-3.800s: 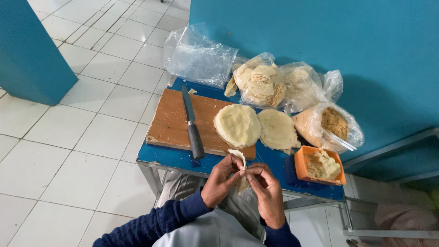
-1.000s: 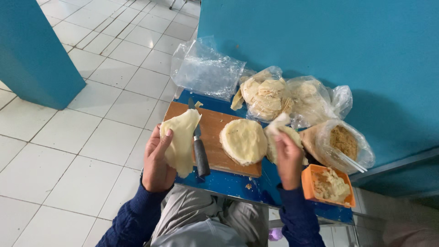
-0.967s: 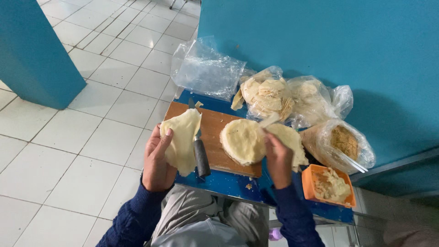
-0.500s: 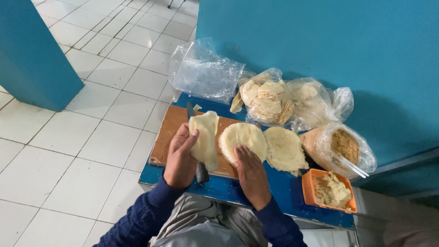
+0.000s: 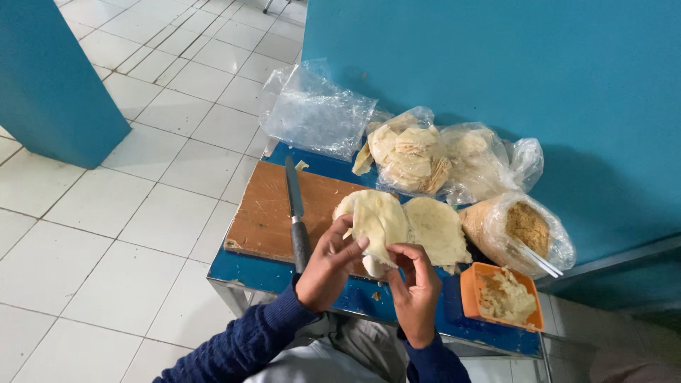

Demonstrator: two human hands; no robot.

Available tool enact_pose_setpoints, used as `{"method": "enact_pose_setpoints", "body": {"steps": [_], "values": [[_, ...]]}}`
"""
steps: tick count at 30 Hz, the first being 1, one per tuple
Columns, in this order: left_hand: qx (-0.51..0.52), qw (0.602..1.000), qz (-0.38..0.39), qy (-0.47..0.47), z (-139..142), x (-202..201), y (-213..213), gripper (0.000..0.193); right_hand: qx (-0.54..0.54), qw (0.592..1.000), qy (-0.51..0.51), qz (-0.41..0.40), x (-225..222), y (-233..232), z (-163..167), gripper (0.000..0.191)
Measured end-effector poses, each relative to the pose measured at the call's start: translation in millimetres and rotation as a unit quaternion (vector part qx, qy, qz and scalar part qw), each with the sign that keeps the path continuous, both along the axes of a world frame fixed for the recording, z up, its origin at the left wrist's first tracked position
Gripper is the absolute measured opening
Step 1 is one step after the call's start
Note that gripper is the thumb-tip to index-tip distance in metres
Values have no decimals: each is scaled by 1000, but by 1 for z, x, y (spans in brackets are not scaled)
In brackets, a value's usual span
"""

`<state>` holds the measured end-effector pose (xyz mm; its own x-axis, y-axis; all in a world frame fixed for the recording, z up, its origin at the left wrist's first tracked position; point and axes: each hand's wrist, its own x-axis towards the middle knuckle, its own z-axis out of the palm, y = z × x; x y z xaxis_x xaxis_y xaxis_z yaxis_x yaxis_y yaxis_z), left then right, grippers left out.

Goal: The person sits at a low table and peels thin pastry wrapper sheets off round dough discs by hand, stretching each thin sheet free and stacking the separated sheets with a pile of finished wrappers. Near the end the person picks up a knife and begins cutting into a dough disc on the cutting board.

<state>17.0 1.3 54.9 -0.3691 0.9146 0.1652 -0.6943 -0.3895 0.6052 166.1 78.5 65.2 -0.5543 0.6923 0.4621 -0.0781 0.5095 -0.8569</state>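
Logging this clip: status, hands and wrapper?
Left hand and right hand both pinching one pale dough wrapper, lifted above cutting board. Knife beside, clear.

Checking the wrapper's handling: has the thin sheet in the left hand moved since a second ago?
Yes. The sheet, then at the board's left end beside the knife, is now right of the knife, pinched by the left hand and right hand.
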Motion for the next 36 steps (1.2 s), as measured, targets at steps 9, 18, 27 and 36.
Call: {"method": "enact_pose_setpoints", "body": {"steps": [9,18,27,36], "values": [[14,993,77,92,-19,28,7,70,32,999,-19,19,16,11,4,19],[-76,918,186,342,-2,43,3,73,191,973,-119,-54,19,11,21,14],[-69,946,144,283,3,40,-7,76,160,978,-125,-40,23,7,24,10],[-86,921,146,352,-10,26,-7,67,174,972,-148,-63,19,-1,17,12]]}}
